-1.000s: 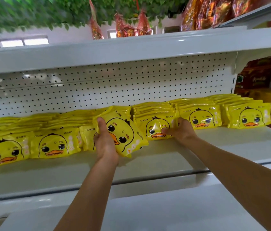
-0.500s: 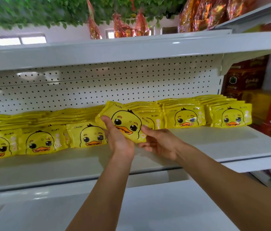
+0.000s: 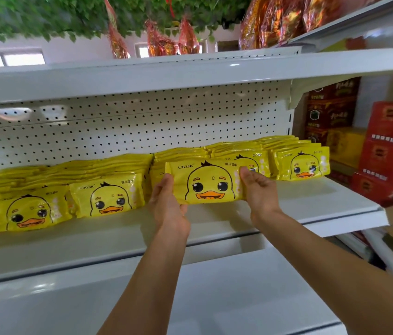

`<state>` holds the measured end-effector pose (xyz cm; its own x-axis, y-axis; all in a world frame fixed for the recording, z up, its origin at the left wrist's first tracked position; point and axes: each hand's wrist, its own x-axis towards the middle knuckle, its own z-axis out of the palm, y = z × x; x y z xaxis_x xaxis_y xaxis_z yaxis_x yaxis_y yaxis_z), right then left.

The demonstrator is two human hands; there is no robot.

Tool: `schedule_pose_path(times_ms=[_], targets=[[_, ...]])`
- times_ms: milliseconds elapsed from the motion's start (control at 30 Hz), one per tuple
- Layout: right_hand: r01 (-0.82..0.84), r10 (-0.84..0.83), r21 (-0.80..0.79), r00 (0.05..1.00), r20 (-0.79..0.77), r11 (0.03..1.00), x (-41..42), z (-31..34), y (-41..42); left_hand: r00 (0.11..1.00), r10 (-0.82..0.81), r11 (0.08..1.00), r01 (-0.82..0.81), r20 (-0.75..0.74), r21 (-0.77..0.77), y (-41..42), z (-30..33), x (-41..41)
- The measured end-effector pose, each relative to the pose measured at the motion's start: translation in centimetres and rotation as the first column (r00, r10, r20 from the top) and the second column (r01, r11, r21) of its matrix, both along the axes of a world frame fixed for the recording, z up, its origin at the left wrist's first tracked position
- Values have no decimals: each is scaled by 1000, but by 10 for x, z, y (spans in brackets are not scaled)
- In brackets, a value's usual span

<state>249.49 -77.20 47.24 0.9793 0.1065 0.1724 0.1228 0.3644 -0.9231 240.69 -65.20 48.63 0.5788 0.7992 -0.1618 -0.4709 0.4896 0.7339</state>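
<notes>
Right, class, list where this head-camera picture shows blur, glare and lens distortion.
Head view: the leaves are smeared by motion blur; head view: glare patches sit on the pegboard, upper left; head view: the shelf edge bows from the wide lens, while the duck pack looks sharp.

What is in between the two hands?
A yellow duck pack, held at its ends by the left hand and the right hand, as the head view shows.
</notes>
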Motion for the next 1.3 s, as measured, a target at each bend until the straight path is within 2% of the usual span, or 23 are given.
schedule_pose_path(times_ms=[133,233,300,367,433,500,533,567,600,667,700,733,767,833,900,1000,1133,1300], targets=[[53,-54,13,996,71,998,6,-2,-11,994,-93,996,92,-54,-19,-3,-3,7],[-50,50,-13,999,-8,999,10,4,-25,988,-153,986,152,-16,-63,-9,-6,10],[-133,114,-146,985,-128,980,12,6,-37,989,-137,990,135,-50,-25,-14,-11,15],[-238,182,-314,963,-197,919,15,6,-46,990,-116,993,118,-82,18,-22,-15,19],[-286,231,-429,957,-176,857,18,6,-47,988,-123,988,131,-93,87,-27,-16,23],[-223,191,-487,975,-115,844,25,4,-46,989,-112,967,131,-97,220,-27,-18,29],[-168,156,-514,986,-66,841,31,2,-47,991,-83,922,117,-104,369,-25,-17,29],[-111,128,-543,992,-8,832,37,2,-49,992,-49,825,107,-119,555,-19,-18,28],[-61,105,-567,993,45,822,45,1,-51,988,-4,681,115,-153,723,-8,-20,29],[16,65,-593,991,116,805,58,-1,-57,945,208,274,192,-253,942,18,-24,30],[51,45,-605,989,142,795,64,-2,-58,890,351,76,283,-291,956,32,-25,31],[85,24,-619,986,165,781,69,-2,-58,814,483,-72,404,-322,912,44,-25,32],[112,9,-630,982,187,768,74,-2,-57,738,581,-168,521,-343,837,52,-24,33],[154,-10,-642,975,222,751,84,1,-51,629,688,-255,677,-363,690,63,-20,39],[184,-31,-658,971,237,730,93,3,-42,595,731,-303,722,-334,623,69,-20,47],[218,-74,-699,970,230,681,105,2,-30,607,749,-358,708,-267,609,76,-21,55],[233,-103,-711,970,222,663,115,-1,-22,662,736,-421,608,-138,673,82,-26,58],[256,-115,-743,965,237,618,116,-3,-21,617,768,-400,673,-174,622,83,-24,62]])
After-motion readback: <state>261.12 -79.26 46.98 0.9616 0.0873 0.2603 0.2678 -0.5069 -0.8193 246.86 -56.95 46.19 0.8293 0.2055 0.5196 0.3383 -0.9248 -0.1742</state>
